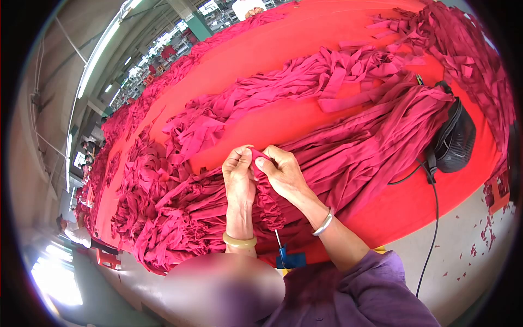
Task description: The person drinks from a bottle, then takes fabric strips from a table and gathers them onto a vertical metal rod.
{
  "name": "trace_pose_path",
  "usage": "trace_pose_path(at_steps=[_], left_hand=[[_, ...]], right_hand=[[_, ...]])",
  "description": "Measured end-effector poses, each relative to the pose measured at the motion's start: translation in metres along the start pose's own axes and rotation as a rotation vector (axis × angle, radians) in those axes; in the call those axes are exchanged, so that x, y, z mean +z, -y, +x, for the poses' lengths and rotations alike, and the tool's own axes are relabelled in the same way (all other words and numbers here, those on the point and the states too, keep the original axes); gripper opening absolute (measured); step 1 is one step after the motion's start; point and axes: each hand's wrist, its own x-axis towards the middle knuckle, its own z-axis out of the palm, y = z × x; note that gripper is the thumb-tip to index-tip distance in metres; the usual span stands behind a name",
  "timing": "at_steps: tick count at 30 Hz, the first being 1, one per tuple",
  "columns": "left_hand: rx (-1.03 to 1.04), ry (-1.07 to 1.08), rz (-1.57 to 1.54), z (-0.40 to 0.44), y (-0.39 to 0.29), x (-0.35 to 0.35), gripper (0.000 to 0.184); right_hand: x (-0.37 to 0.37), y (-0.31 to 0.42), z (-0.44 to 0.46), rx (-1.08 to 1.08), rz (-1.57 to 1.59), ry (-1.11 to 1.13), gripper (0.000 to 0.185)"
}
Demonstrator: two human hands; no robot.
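My left hand (pixel 238 171) and my right hand (pixel 280 170) meet over the red table (pixel 239 136), their fingers pinching the top end of a dark red fabric strip (pixel 258 157). Below the fingers, gathered red fabric (pixel 268 204) hangs bunched up. Its lower end is by a thin metal rod (pixel 278 238) that rises from a blue piece (pixel 291 260) at the table's near edge. Long red strips (pixel 359 147) lie in a thick bundle behind and to the right of my hands, and crumpled ones are heaped to the left.
A black object (pixel 457 136) with a cable (pixel 436 229) sits on the right side. More fabric piles (pixel 305 76) run across the table. Red scraps lie on the floor (pixel 457 234) at right. People are at the far end and far left, near a red stool (pixel 109 259).
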Motion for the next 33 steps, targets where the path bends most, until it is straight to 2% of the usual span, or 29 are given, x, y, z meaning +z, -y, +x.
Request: trace_pose_path(at_steps=[2, 5, 13, 17, 21, 23, 27, 29, 31, 33], left_hand=[[0.012, 0.016, 0.026, -0.007, 0.005, 0.001, 0.009], [-0.012, 0.065, 0.008, -0.007, 0.003, -0.003, 0.008], [-0.072, 0.097, 0.031, -0.012, -0.01, 0.002, 0.01], [-0.06, 0.073, 0.016, -0.009, -0.014, 0.007, 0.013], [-0.056, 0.119, 0.03, -0.002, -0.008, 0.003, 0.012], [-0.014, -0.037, 0.014, 0.0, -0.006, 0.007, 0.011], [-0.054, -0.086, -0.161, 0.01, -0.007, -0.005, 0.011], [-0.082, -0.048, -0.213, 0.019, 0.001, -0.02, 0.012], [-0.097, -0.09, -0.261, 0.018, 0.004, -0.016, 0.013], [-0.09, -0.037, -0.279, 0.016, 0.002, -0.017, 0.015]], right_hand=[[-0.001, -0.003, -0.004, -0.075, 0.064, -0.027, 0.02], [-0.005, -0.003, -0.013, 0.023, 0.058, 0.004, 0.021], [-0.001, -0.012, -0.017, 0.031, 0.174, 0.035, 0.014], [0.0, -0.005, -0.019, -0.073, 0.098, -0.004, 0.012], [0.0, -0.006, -0.024, 0.036, 0.078, 0.003, 0.01], [0.001, -0.007, -0.026, 0.081, 0.115, -0.002, 0.009], [0.004, -0.002, -0.018, 0.067, 0.207, 0.023, 0.008], [0.008, 0.002, -0.013, 0.074, 0.063, -0.003, 0.008], [0.009, -0.002, -0.011, 0.049, 0.076, -0.021, 0.008], [0.009, -0.005, -0.01, 0.028, 0.086, -0.037, 0.008]])
